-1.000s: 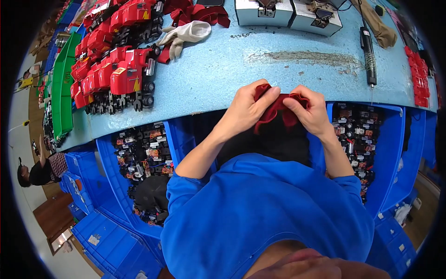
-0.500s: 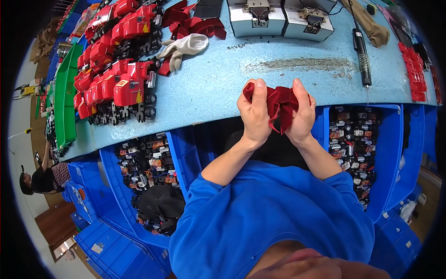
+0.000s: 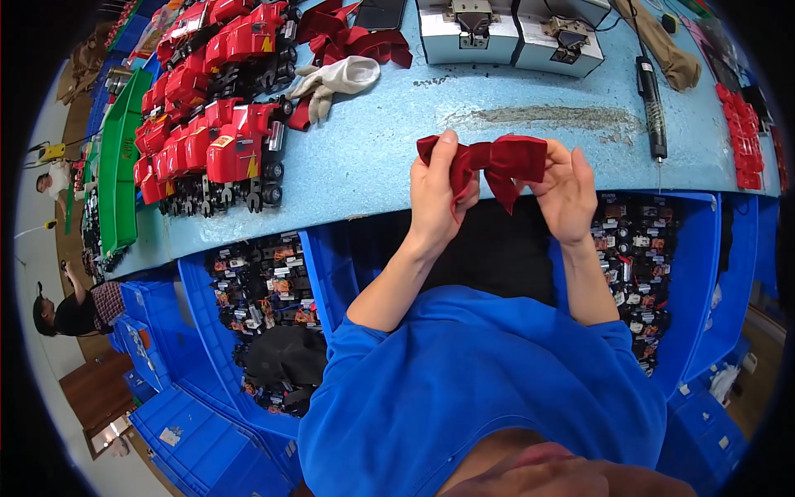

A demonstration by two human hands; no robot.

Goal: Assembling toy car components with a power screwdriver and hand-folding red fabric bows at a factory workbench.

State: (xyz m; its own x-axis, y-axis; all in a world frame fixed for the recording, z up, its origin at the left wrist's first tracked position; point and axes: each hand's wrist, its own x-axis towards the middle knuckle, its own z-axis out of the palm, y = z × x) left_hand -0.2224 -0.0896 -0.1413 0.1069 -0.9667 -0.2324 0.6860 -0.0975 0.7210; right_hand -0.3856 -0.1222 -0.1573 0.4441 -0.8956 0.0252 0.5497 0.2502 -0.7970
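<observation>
A dark red fabric bow (image 3: 479,156) is held up above the table's near edge, its two loops spread sideways and a pointed tail hanging. My left hand (image 3: 436,195) pinches its left loop between thumb and fingers. At the right loop, my right hand (image 3: 570,197) is loosely open, thumb apart from the fingers; its fingertips are partly hidden behind the fabric. More dark red bows (image 3: 364,41) lie at the far side of the table, next to a white and grey work glove (image 3: 344,76).
Red toy trucks (image 3: 236,153) are stacked on the left of the blue table (image 3: 364,157), beside a green tray (image 3: 122,166). Grey metal fixtures (image 3: 472,41) stand at the back; an electric screwdriver (image 3: 652,108) hangs at right. Blue bins (image 3: 319,273) of parts sit below. A co-worker (image 3: 70,311) is far left.
The crumpled red fabric has been spread into a bow shape. My right hand has loosened and moved right, while my left hand keeps hold of the left side.
</observation>
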